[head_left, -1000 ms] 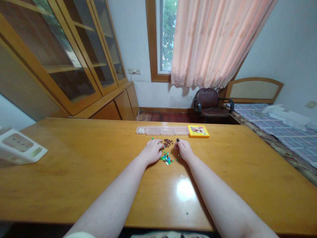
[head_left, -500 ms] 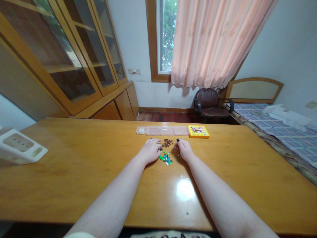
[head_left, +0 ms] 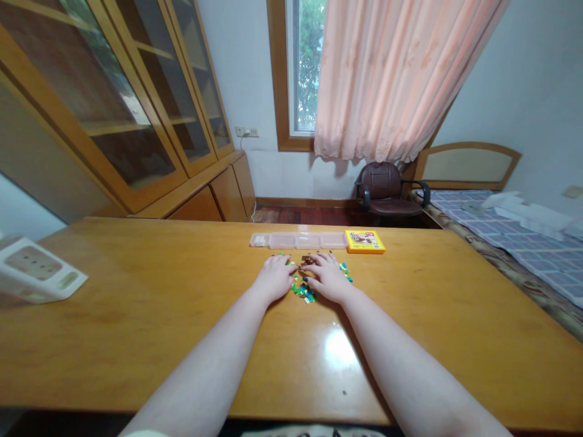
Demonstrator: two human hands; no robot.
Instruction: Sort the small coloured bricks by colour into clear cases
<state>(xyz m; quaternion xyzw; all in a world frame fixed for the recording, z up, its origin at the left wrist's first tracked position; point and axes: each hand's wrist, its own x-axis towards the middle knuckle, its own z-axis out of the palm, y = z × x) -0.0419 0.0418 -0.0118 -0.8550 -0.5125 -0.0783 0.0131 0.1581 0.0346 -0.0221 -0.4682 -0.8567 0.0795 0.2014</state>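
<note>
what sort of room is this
Probably a bedroom at home: a wood-framed bed with a blue checked cover, a long pink fabric curtain and a tall wooden glass-doored cabinet suggest it.

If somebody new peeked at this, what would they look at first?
Probably the big pale-pink cloth curtain, hanging at the top. Next, maybe the shiny brown wooden table, where a bare left hand is beside, and a bare right hand partly over, tiny green, blue, white and brown pieces. The bright yellow flat box pops out too, near the table's far edge, right of some clear plastic trays.
</note>
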